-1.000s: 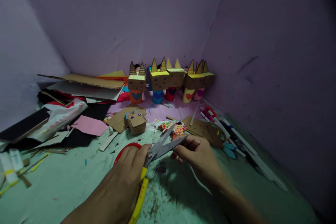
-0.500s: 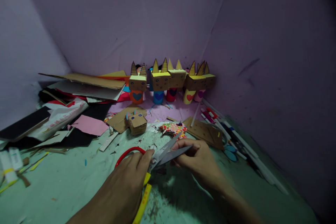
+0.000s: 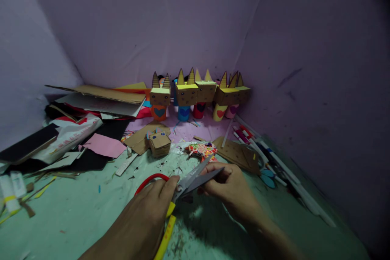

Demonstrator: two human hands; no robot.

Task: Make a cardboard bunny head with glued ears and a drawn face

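My left hand (image 3: 149,207) is closed on a pair of scissors (image 3: 192,176) with a red loop and a yellow handle. Their blades are parted and point up to the right, toward my right hand (image 3: 228,183). My right fingers are curled together right by the blade tips. What they pinch, if anything, is hidden behind the blade and fingers. Just beyond the blades lies a patterned red and yellow paper piece (image 3: 202,149). Farther to the left sits a small cardboard box head (image 3: 160,145) with drawn eyes and blue ears.
Several cardboard-headed tube figures (image 3: 160,111) stand along the back wall. Sheets of cardboard (image 3: 109,93) and coloured paper (image 3: 105,145) are heaped at the left. Markers (image 3: 276,156) lie along the right wall, beside a flat brown cardboard piece (image 3: 239,154). Scraps dot the green tabletop (image 3: 82,207).
The scissors and both hands have shifted only very slightly. The blades stay parted beside my right fingers, and the things around them have not moved.
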